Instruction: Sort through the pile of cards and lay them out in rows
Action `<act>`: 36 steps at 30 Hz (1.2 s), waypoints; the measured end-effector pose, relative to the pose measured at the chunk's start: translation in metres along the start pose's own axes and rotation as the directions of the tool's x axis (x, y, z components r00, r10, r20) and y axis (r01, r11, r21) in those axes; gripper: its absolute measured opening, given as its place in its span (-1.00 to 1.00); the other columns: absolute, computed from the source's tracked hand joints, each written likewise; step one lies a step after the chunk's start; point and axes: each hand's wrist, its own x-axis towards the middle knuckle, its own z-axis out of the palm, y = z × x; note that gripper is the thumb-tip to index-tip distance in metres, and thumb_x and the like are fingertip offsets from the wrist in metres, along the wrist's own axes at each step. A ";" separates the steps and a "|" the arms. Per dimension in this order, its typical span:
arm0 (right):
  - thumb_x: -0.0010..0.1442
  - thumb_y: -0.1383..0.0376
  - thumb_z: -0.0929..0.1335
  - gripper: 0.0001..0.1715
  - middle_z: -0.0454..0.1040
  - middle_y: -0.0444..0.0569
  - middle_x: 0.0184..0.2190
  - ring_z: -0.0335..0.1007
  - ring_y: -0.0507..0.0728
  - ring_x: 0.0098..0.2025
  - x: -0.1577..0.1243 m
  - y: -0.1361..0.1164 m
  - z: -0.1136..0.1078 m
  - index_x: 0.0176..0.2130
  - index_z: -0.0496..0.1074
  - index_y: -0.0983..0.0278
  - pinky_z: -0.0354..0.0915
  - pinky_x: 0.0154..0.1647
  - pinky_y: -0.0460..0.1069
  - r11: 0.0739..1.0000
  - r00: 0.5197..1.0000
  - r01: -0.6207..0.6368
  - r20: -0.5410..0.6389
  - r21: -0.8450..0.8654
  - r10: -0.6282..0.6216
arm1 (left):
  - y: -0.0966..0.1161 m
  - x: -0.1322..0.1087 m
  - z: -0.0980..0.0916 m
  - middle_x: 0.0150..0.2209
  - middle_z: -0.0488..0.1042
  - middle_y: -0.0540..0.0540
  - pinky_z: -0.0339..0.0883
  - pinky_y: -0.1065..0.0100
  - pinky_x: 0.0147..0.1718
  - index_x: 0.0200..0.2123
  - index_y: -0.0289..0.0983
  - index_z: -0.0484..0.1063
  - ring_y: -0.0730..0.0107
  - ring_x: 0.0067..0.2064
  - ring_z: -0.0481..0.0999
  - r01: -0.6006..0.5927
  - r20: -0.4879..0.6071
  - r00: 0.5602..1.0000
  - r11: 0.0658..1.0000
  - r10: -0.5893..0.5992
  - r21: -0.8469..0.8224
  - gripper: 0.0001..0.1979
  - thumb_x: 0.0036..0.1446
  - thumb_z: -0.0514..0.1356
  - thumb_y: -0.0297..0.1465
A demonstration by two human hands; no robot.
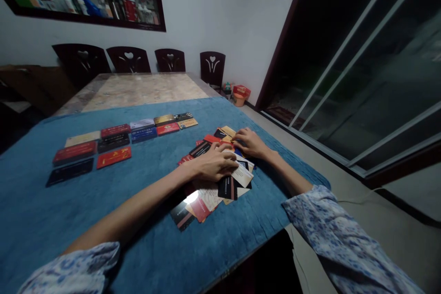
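A loose heap of cards in red, black, white and gold lies on a blue cloth. My left hand rests palm down across the heap, its fingers bent and spread over the cards. Under and beside it are a white card and a black card with a brown stripe. At the heap's far right side, my right hand touches the cards with curved, parted fingers. Both hands hide part of the heap. Nearer the front edge, a red card overlaps another black striped card.
Left of the heap, several cards lie in rows, including a red card, a dark card and a blue card. The table's marbled top shows beyond the cloth. Dark chairs stand behind; a sliding glass door is at right.
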 end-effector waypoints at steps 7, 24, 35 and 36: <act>0.40 0.18 0.29 -0.66 0.52 0.15 -0.04 0.30 0.22 -0.04 0.016 -0.010 0.000 -0.02 0.58 0.25 0.18 0.00 0.10 1.000 0.999 0.001 0.039 0.028 -0.002 | -0.021 -0.013 -0.004 0.07 0.52 -0.22 0.05 -0.06 0.10 -0.03 -0.18 0.49 -0.08 0.24 0.23 0.115 -0.016 0.993 0.990 -0.114 0.084 -0.75 0.31 0.13 -0.27; 0.26 0.11 0.42 -0.70 0.56 0.09 -0.11 0.34 0.26 0.04 0.037 -0.023 0.014 -0.12 0.62 0.23 0.22 0.14 0.21 0.945 0.988 0.155 -0.051 0.288 -0.146 | -0.051 -0.036 0.003 -0.07 0.51 -0.24 0.05 -0.04 0.05 -0.12 -0.27 0.54 0.03 0.06 0.30 0.368 -0.121 0.928 0.919 -0.353 0.139 -0.68 0.34 0.08 -0.20; 0.23 0.11 0.45 -0.67 0.56 0.10 -0.15 0.32 0.27 0.02 0.031 -0.024 0.014 -0.08 0.63 0.22 0.25 0.14 0.23 0.935 0.964 0.264 -0.077 0.238 -0.253 | -0.054 -0.040 -0.003 -0.05 0.55 -0.22 0.01 -0.02 0.06 -0.15 -0.26 0.56 0.04 0.08 0.34 0.379 -0.103 0.924 0.918 -0.368 0.118 -0.72 0.27 0.18 -0.20; 0.24 0.10 0.44 -0.66 0.56 0.10 -0.16 0.32 0.28 0.03 0.031 -0.024 0.015 -0.07 0.63 0.22 0.26 0.14 0.23 0.937 0.965 0.261 -0.083 0.231 -0.248 | -0.054 -0.039 -0.003 -0.06 0.55 -0.21 0.02 -0.02 0.05 -0.16 -0.26 0.56 0.05 0.08 0.34 0.386 -0.101 0.921 0.917 -0.376 0.106 -0.74 0.26 0.19 -0.21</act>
